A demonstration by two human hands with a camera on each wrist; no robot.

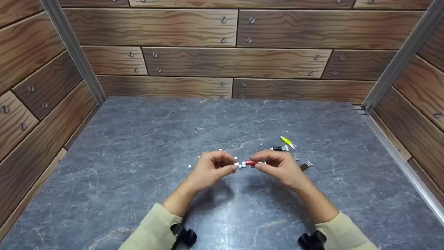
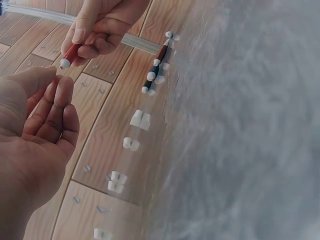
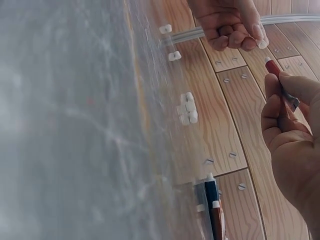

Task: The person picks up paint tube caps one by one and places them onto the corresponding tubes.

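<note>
Left hand (image 1: pixel 214 166) pinching cap (image 3: pixel 262 44), right hand (image 1: pixel 280 167) opposite, pinching tube (image 3: pixel 273 68)

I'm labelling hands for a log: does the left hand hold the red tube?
No, the right hand pinches the red tube, while the left hand holds a small white cap.

My grey marbled table (image 1: pixel 145 121) bears a black tube (image 1: pixel 278 148). Beyond it lies a yellow tube (image 1: pixel 286 141), nearer me a dark tube (image 1: pixel 305 166), left of it white caps (image 1: pixel 190 167).

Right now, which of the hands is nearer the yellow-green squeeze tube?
Right: the right hand is just short of the yellow-green squeeze tube; the left hand is farther away, left of it.
</note>
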